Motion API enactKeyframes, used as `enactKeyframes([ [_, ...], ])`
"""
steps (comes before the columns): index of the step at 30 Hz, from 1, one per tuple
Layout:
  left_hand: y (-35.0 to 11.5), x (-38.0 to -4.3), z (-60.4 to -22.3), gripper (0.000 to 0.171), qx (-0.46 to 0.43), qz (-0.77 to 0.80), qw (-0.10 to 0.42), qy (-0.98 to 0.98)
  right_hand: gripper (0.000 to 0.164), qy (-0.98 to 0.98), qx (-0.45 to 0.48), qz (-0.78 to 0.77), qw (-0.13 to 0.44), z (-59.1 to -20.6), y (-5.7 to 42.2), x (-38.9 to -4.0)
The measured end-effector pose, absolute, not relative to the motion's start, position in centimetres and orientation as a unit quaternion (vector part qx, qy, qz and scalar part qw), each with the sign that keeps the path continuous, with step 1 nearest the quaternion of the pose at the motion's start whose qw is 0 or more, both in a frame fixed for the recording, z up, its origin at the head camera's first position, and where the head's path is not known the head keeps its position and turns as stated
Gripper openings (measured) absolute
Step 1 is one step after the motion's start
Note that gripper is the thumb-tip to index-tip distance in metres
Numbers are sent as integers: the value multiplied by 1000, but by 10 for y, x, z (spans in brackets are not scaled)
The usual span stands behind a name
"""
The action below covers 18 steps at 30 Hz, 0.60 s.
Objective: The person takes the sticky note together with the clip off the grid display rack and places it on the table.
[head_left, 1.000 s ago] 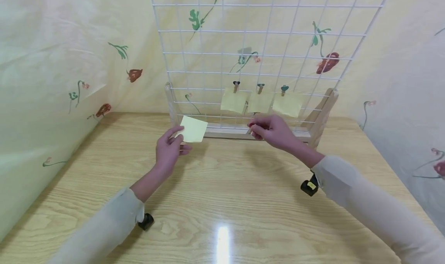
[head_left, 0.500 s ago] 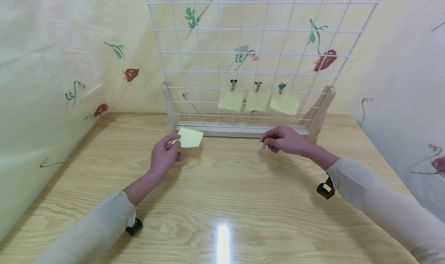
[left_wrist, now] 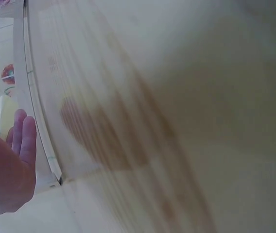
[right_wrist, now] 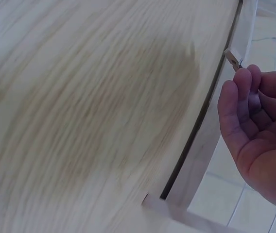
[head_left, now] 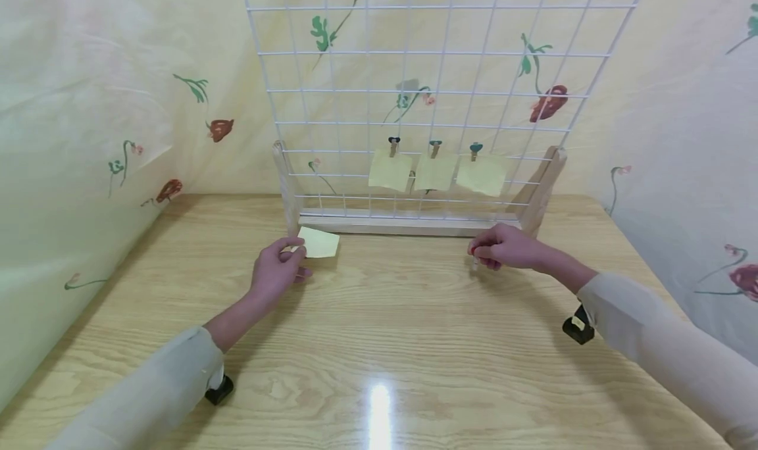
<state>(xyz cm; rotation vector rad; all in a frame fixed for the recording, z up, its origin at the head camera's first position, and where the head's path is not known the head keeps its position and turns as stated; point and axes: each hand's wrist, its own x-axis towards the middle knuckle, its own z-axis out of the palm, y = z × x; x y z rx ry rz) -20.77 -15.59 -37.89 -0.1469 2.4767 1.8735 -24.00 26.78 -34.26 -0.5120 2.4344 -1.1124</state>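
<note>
My left hand [head_left: 275,274] pinches a square of pale yellow paper [head_left: 322,243] between thumb and fingers, low in front of the left end of a wire rack. In the left wrist view a strip of that paper [left_wrist: 5,114] shows behind the fingers. My right hand [head_left: 508,247] pinches a small wooden clothespin [right_wrist: 233,58] by its red-topped end, its legs sticking out past the fingertips. On the white wire grid [head_left: 385,225] hang three similar yellow papers, left [head_left: 390,174], middle [head_left: 435,175] and right [head_left: 482,177], each under a clothespin with a dark or teal heart-shaped top.
Wooden side supports, left [head_left: 287,187] and right [head_left: 543,190], hold the grid upright at the back of the wood-grain table [head_left: 379,325]. Flower-printed cloth [head_left: 118,55] encloses the back and sides. Black cameras sit under the left cuff [head_left: 220,390] and right cuff [head_left: 579,325].
Both hands have come down and back from the grid, the right also moving rightward with the clothespin. The left has lowered its paper, which now tilts flatter. The hung papers stay put.
</note>
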Motion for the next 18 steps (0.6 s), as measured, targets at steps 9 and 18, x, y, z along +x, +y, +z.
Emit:
enactKeyframes([
  [9,-162,-208,-380,34,-39,596,26,802,21,877,-168,-389,226,-345,286,-240],
  [18,-166,-205,-384,36,-33,585,50,809,20,884,-166,-372,229,-351,302,-240],
])
